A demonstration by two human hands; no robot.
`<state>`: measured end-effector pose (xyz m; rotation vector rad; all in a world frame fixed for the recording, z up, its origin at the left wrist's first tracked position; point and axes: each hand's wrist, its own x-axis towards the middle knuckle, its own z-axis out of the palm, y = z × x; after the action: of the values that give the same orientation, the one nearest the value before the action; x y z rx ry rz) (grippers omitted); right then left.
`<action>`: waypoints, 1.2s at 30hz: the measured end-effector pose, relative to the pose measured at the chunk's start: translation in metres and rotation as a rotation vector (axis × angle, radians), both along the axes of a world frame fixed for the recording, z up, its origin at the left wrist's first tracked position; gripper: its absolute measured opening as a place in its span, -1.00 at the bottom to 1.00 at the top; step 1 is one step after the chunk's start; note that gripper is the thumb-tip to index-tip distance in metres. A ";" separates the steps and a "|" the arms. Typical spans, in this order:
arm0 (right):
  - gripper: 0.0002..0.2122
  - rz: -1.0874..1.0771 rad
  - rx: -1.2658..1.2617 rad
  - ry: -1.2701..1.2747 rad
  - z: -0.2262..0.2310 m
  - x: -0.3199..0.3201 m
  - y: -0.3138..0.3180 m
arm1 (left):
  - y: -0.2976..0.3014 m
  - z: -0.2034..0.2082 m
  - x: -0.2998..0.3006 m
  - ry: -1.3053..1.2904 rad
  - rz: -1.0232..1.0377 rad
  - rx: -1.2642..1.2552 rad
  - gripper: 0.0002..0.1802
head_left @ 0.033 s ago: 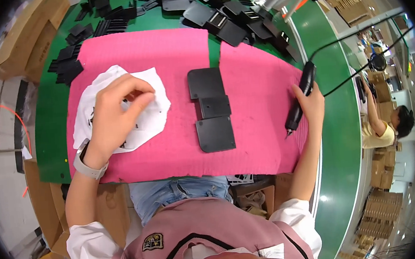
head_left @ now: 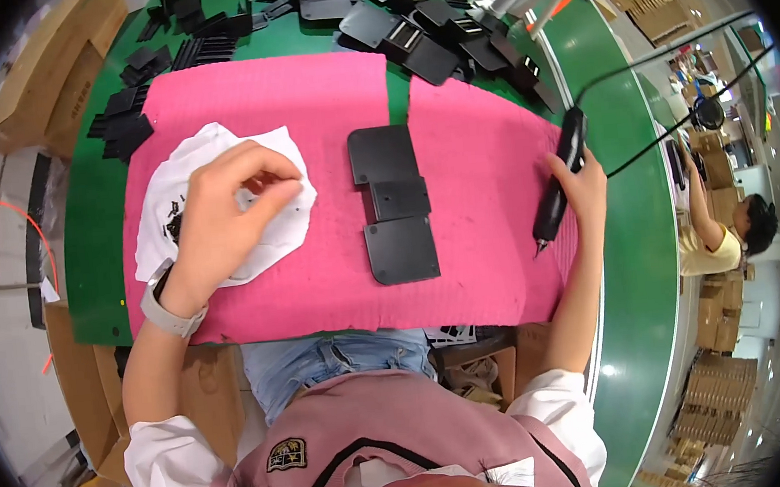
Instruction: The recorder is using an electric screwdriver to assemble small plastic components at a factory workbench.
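My left hand (head_left: 223, 213) hovers over a crumpled white sheet (head_left: 284, 225), thumb and fingertips drawn together in a pinch. Whatever sits between those fingertips is too small to make out. Small black screws (head_left: 174, 227) lie in a loose heap on the sheet, partly covered by this hand. On the right, my right hand (head_left: 587, 191) is wrapped round a black corded electric screwdriver (head_left: 550, 211), its bit pointing down toward me. Between the hands lies a black plastic piece (head_left: 402, 250), two wide plates joined by a narrower middle block with a small hole.
A pink foam mat (head_left: 478, 189) covers much of the green table (head_left: 98, 297). Several black plastic parts (head_left: 434, 59) are piled along the far edge, with more (head_left: 124, 118) at the far left. The screwdriver's cable (head_left: 644, 68) runs off rightward. Cardboard boxes (head_left: 96, 380) stand left.
My left hand has shifted slightly to the right over the sheet, uncovering more of the screws. My right hand and the screwdriver have hardly moved.
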<state>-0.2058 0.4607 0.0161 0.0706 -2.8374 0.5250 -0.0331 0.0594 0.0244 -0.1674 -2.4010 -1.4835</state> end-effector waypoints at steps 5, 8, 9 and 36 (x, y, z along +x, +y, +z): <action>-0.53 0.387 -1.058 -0.356 0.032 0.016 -0.058 | 0.031 -0.007 -0.010 -0.304 -0.214 0.430 -0.82; -0.40 0.765 -1.580 -0.489 0.080 0.044 -0.120 | 0.048 -0.010 -0.009 -0.339 -0.251 0.578 -0.82; -0.39 0.942 -1.580 -0.497 0.089 0.046 -0.133 | 0.051 -0.010 -0.009 -0.335 -0.278 0.581 -0.80; -0.47 1.455 -1.637 -0.413 0.079 0.061 -0.180 | 0.053 -0.015 -0.005 -0.321 -0.181 0.754 -0.88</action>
<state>-0.1444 0.2804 0.0949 1.6884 -1.1455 2.8882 -0.0380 0.1127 0.0090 0.0348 -1.8849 -2.5423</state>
